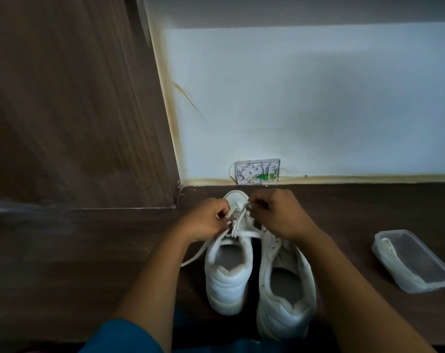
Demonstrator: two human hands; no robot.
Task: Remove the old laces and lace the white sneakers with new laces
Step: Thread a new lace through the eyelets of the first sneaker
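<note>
Presently, two white shoes are being kept side by side on the dark wooden table (89,250), heels toward the person: the left-hand sneaker (227,276) and the right-hand sneaker (285,296). A white lace (239,220) is being pinched above the front of the left-hand sneaker by both hands. The grip of the left hand (206,221) is being held closed on it with curled fingers and thumb, and the grip of the right hand (280,215) is likewise being kept tight round a strand just beside. One loose end is being trailed leftward across the table. A clear plastic container (417,263) is being left well apart on the right, and a small white wall box (258,171) is being shown behind the shoes.
</note>
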